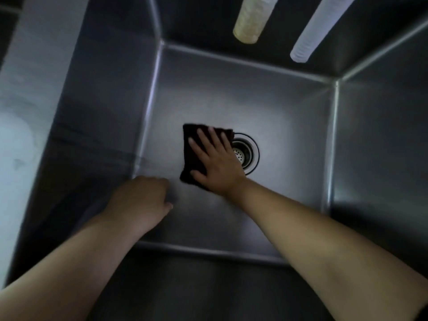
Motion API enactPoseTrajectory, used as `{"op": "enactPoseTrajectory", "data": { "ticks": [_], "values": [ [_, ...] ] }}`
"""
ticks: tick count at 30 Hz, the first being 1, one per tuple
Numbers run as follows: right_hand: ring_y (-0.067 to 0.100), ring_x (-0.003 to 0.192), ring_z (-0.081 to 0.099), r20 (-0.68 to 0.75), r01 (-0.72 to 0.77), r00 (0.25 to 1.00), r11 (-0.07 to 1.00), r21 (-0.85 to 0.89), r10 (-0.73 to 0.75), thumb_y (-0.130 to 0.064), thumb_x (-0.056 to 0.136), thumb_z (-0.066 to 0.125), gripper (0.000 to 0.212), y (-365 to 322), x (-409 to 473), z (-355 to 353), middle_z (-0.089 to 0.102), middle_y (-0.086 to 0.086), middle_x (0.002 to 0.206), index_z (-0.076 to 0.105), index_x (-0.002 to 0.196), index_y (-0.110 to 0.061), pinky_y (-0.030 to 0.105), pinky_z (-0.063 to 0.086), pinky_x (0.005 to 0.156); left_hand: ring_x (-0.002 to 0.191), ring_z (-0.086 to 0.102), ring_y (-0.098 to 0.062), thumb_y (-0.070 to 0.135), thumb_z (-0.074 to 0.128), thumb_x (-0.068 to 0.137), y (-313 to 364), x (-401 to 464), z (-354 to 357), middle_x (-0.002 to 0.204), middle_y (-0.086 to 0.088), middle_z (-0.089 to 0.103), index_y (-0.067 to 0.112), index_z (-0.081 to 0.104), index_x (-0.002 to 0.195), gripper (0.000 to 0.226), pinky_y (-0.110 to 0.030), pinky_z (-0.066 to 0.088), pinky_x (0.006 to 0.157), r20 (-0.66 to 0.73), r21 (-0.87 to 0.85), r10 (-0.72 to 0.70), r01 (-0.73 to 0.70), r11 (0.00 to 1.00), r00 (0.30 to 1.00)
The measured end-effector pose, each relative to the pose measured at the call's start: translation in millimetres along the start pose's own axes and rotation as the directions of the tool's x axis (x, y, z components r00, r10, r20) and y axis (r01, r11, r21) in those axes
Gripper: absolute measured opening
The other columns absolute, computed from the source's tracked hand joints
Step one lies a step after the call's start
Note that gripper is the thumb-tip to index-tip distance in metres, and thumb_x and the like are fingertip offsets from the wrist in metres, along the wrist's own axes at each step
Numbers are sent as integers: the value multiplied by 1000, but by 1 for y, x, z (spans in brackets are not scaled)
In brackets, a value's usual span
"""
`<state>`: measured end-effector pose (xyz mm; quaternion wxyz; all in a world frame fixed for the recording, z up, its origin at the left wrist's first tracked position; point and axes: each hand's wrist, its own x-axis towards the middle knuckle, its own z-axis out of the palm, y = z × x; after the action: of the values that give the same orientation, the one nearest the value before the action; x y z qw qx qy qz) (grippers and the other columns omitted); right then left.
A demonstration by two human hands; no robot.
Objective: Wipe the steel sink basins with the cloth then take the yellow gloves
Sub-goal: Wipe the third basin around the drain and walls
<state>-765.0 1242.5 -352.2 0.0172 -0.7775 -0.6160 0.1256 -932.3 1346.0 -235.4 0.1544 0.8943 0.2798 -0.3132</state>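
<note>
Half the drain point(246, 154) hides under cloth point(193, 156) and right hand point(217, 165).

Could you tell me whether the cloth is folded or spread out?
Folded: the cloth lies as a compact dark rectangle under the flat right hand.

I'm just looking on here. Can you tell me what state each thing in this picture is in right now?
Cloth: dark, folded, lying flat on the basin floor beside the drain.
Right hand: fingers spread, pressing the cloth.
Left hand: fingers curled, holding nothing visible, blurred.
Basin: steel, no standing water visible.
Drain: strainer in place, partly covered.
Two hoses: hanging above the far wall.
</note>
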Motion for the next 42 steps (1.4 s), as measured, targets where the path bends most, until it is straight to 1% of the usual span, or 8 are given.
{"op": "enactPoseTrajectory", "data": {
  "ticks": [6,14,18,23,27,30,34,42],
  "values": [
    [32,146,-1,-33,-229,973,973,-40,228,-56,90,37,74,60,31,-16,7,8,159,12,151,-23,46,-6,115,113,55,-22,49,55,86,-2,1,5,124,-1,58,24,51,122,44,-31,46,88,41,74,-33,29,997,999],
    [32,145,-3,-11,-478,878,878,-19,478,-51,87,29,74,94,-55,-12,5,12,159,8,151,-20,44,-7,115,117,53,-23,49,50,89,1,0,1,129,-1,56,23,50,124,44,-31,45,89,57,72,-44,40,997,997],
    [36,144,-2,54,-442,895,896,-39,443,-49,88,26,74,70,-113,-7,7,17,158,7,151,-16,47,-6,115,117,53,-24,45,48,91,2,-2,-1,129,-3,56,20,50,121,39,-30,43,87,76,92,-41,34,995,996],
    [54,135,18,141,-210,963,969,-132,228,-52,81,40,80,27,-155,0,28,30,147,33,143,-3,68,23,105,113,55,-26,40,45,92,4,0,-4,123,-5,58,18,51,114,31,-30,42,81,37,79,-47,44,996,998],
    [58,134,17,159,-71,983,985,-159,96,-60,74,47,90,1,-128,4,27,31,147,36,142,-2,72,17,104,111,56,-27,37,45,94,4,-1,-4,121,-6,60,18,53,111,27,-30,42,78,-3,92,-74,74,993,997],
    [52,139,10,124,3,992,993,-119,12,-62,76,48,92,-22,-89,7,20,27,152,28,147,-8,68,8,109,110,57,-27,30,45,95,5,0,-6,119,-7,61,19,55,109,20,-29,36,72,2,74,-101,100,992,995],
    [43,142,8,55,-35,998,997,-70,38,-61,78,42,87,-41,-23,8,17,20,155,24,149,-13,62,5,113,109,57,-26,29,45,96,7,2,-5,118,-6,61,19,54,109,18,-29,34,71,11,43,-105,104,994,994],
    [36,145,0,-40,-315,949,949,-27,314,-62,84,33,82,5,69,-10,5,12,159,11,151,-21,54,-5,115,110,56,-28,38,44,94,4,1,-5,118,-6,59,21,51,106,22,-31,33,71,0,9,-106,106,994,994]
  ]
}}
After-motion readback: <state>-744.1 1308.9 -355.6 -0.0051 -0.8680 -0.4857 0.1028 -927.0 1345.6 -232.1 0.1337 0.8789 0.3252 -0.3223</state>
